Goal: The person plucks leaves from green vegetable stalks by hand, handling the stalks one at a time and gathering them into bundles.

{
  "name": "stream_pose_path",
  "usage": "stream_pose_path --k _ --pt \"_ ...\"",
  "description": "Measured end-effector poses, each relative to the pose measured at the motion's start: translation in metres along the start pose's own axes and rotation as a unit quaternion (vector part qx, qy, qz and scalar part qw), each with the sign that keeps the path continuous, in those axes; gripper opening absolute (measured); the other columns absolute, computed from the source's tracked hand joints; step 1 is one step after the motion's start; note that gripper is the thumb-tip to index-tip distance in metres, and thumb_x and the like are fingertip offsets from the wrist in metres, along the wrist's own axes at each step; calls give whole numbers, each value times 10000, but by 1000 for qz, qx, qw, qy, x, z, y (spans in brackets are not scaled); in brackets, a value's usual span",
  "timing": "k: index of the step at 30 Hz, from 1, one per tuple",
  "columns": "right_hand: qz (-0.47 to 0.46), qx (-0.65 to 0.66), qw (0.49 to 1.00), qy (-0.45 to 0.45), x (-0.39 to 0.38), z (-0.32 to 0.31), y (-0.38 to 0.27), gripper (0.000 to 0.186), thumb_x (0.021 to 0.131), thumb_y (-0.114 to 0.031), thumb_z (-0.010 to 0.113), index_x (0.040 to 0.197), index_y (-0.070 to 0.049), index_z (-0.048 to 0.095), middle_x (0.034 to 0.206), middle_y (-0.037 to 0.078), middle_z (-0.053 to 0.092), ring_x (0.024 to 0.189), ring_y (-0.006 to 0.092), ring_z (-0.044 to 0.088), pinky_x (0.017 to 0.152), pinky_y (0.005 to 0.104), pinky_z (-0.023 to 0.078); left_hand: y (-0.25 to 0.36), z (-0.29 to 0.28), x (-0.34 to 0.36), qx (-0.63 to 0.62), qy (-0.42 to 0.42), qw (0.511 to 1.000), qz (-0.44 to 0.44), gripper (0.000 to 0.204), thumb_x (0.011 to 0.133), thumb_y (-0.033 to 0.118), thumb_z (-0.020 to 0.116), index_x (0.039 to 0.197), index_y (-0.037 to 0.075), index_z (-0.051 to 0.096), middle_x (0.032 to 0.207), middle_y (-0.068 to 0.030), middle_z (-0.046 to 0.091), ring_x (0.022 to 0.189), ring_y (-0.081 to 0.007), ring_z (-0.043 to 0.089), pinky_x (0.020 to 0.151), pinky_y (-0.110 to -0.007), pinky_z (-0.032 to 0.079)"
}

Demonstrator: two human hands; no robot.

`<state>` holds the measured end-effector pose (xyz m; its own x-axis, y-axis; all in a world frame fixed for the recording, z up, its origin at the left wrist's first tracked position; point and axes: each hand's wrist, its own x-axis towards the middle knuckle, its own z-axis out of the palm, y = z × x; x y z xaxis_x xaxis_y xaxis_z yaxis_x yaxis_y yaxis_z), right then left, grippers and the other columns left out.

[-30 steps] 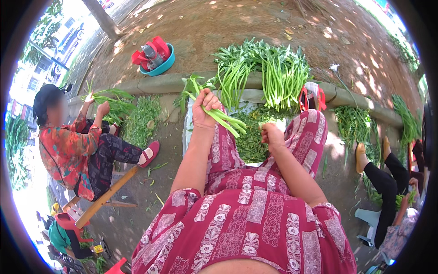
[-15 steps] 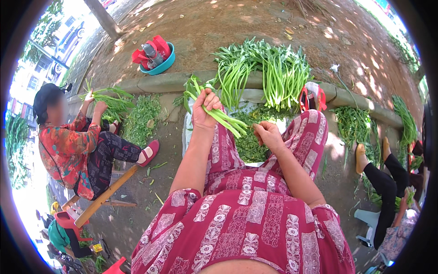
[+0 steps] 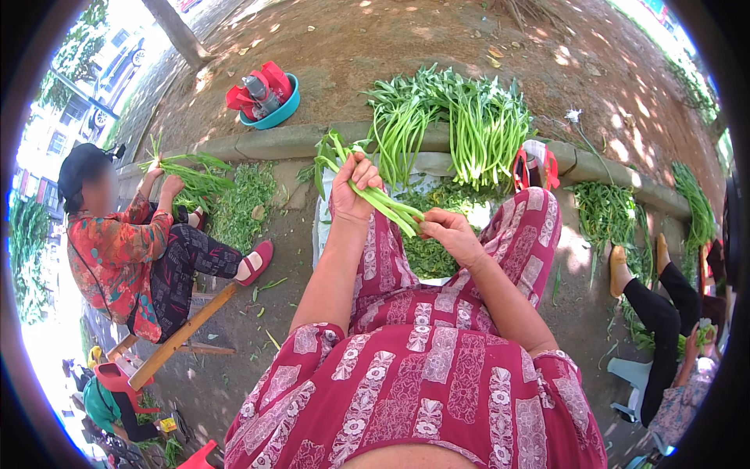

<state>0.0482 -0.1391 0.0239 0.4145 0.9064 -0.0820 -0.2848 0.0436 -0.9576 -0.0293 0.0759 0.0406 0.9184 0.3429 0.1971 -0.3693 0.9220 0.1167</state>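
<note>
Left hand (image 3: pixel 353 187) grips green stalks (image 3: pixel 392 207); right hand (image 3: pixel 453 237) meets their ends

The small bunch slants between the two hands, over the person's lap. The left fingers are wrapped firmly around its middle; leaves fan out beyond them to the upper left, and bare stems run down and right. There the right fingers are drawn together, their tips right at the stem ends; whether they pinch a stem cannot be told.

Past the hands, a thick row of leafy stalks (image 3: pixel 484 141) lies over a stone curb (image 3: pixel 281 142), with loose leaves (image 3: pixel 430 254) heaped nearer the knees on a pale sheet (image 3: pixel 426 184). A red-and-white bag (image 3: pixel 547 170) stands just beside the row. Up and left, a turquoise basin (image 3: pixel 281 116) holds red items and a grey bottle (image 3: pixel 262 92). At left, a seated co-worker (image 3: pixel 117 242) holds long greens (image 3: pixel 199 173).
</note>
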Motion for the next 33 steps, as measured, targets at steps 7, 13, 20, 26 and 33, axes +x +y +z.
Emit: stream_pose_path --k 7,13,20,26,33 --pt "-10 69 997 35 -3 7 -11 180 877 -107 534 973 10 630 848 22 617 761 83 555 710 230 458 0 1 0 10 0 1000 3 200 931 210 449 923 35 547 567 29 350 510 -100 370 578 -276 415" --pt "3 65 996 57 -2 6 -10 182 877 -112 524 932 15 641 780 20 609 694 81 529 670 228 445 -2 2 0 22 15 1000 5 188 925 208 464 917 43 553 562 29 356 506 -100 373 575 -276 416" --pt "2 51 997 63 -1 4 -9 165 847 -98 528 868 20 640 736 27 603 644 92 525 631 237 439 -3 3 0 40 31 999 11 192 921 213 470 906 45 563 555 28 358 498 -101 374 565 -280 414" --pt "-1 29 997 65 -1 5 -11 129 803 -70 526 793 16 621 732 38 601 642 103 540 631 239 443 -6 5 -1 57 25 998 14 192 925 208 463 912 39 551 556 30 354 488 -95 366 560 -275 408" --pt "-23 -21 999 24 -4 -11 0 128 806 -85 542 748 1 616 752 45 614 619 99 546 612 236 455 0 6 0 -19 4 1000 18 205 934 188 436 925 6 532 558 28 341 475 -84 352 557 -260 406"
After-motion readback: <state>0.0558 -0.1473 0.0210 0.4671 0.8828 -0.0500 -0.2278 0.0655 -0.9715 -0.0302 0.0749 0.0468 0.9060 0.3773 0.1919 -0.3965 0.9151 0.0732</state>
